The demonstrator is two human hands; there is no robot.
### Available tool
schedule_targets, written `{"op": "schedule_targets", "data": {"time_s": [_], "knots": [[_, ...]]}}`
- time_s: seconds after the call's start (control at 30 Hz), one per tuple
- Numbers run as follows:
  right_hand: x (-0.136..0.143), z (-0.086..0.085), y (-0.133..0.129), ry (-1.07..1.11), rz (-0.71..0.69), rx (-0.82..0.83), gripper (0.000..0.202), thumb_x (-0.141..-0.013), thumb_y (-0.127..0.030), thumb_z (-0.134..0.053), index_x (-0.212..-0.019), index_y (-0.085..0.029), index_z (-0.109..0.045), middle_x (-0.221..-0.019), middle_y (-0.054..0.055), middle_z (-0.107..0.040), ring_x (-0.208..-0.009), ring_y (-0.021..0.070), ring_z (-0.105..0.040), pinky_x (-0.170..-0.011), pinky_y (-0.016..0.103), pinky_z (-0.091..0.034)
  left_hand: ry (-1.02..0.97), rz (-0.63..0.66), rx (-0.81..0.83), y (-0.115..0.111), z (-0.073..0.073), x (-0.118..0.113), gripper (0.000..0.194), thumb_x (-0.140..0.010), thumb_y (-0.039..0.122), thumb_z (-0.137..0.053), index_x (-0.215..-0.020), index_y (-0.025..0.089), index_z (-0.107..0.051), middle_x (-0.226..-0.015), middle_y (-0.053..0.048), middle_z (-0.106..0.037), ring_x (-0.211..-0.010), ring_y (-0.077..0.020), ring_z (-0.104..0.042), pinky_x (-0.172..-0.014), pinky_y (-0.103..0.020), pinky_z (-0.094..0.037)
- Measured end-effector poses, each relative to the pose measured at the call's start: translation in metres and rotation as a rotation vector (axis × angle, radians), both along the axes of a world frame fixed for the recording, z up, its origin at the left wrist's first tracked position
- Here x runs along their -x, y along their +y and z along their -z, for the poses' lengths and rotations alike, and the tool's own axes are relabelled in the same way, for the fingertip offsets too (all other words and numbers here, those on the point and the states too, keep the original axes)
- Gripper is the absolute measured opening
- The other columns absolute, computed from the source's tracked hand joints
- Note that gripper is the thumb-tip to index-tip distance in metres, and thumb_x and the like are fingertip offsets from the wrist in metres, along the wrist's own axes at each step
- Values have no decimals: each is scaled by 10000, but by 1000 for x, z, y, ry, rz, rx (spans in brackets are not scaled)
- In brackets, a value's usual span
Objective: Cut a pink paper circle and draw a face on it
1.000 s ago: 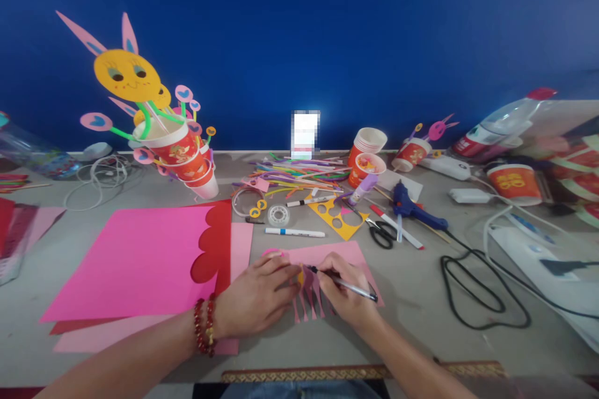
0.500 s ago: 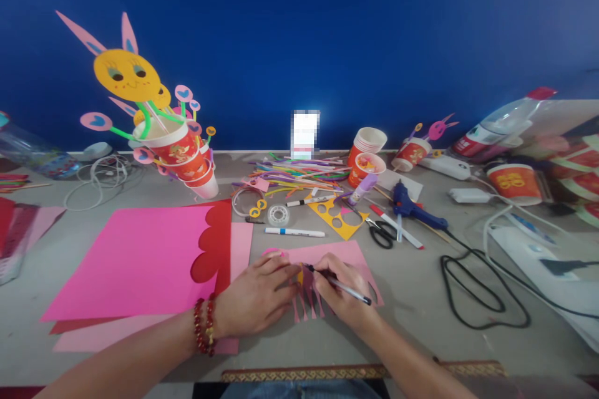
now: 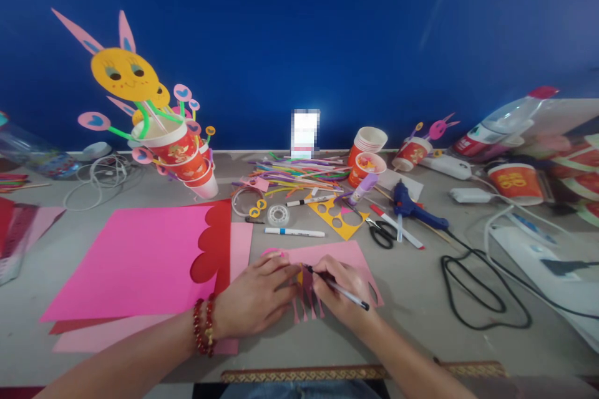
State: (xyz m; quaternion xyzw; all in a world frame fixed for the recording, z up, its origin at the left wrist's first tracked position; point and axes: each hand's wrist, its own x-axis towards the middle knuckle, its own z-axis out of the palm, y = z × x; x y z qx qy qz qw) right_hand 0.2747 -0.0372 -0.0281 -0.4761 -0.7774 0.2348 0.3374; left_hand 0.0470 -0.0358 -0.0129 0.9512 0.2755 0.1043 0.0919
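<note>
My left hand (image 3: 259,298) lies palm down, fingers stretched, over the left part of a light pink sheet (image 3: 346,254) with cut-out strips at its lower edge. Under its fingertips shows a small yellow piece (image 3: 300,275). A bright pink piece (image 3: 272,252) peeks out behind the knuckles. My right hand (image 3: 341,293) is closed round a pen (image 3: 349,295) with a clear barrel and a dark end. The pen's tip is by my left fingertips, at the yellow piece; any mark there is too small to tell.
Bright pink card (image 3: 140,262) lies at the left below stacked cups (image 3: 173,144) bearing a yellow rabbit face. Scissors (image 3: 381,234), a blue glue gun (image 3: 414,209), a blue marker (image 3: 294,232), tape (image 3: 278,215) and yellow scrap (image 3: 344,224) lie beyond the hands. A black cord (image 3: 486,324) loops at the right.
The rear end of the pen has shifted slightly left and down, with a small movement of my right hand. My left hand stays in place.
</note>
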Motion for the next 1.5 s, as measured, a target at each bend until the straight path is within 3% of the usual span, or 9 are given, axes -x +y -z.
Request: {"op": "schedule_targets", "data": {"time_s": [0.27, 1.0, 1.5], "knots": [[0, 7, -4, -57, -25, -79, 123, -864, -182, -461, -777, -224, -536, -603, -32, -598, -520, 125, -546, -534, 226, -384, -8, -2, 23, 0, -1, -1, 299, -949, 328, -513, -1219, 220, -582, -1398, -49, -511, -1272, -234, -432, -1157, -434, -260], [3, -1, -6, -94, -123, -222, 166, -799, -112, -436, -698, -244, -424, -525, -35, -467, -457, 129, -424, -472, 253, -330, -22, 8, 45, 1, -1, -2, 361, -911, 281, -554, -1264, 212, -542, -1397, -61, -506, -1277, -237, -442, -1176, -445, -248], [7, -1, -11, -119, -156, -295, 171, -719, -95, -441, -633, -242, -425, -487, -43, -457, -430, 120, -416, -460, 253, -278, 24, 19, 8, 3, -8, -4, 260, -913, 250, -553, -1166, 198, -580, -1365, -47, -531, -1249, -238, -453, -1170, -429, -245]]}}
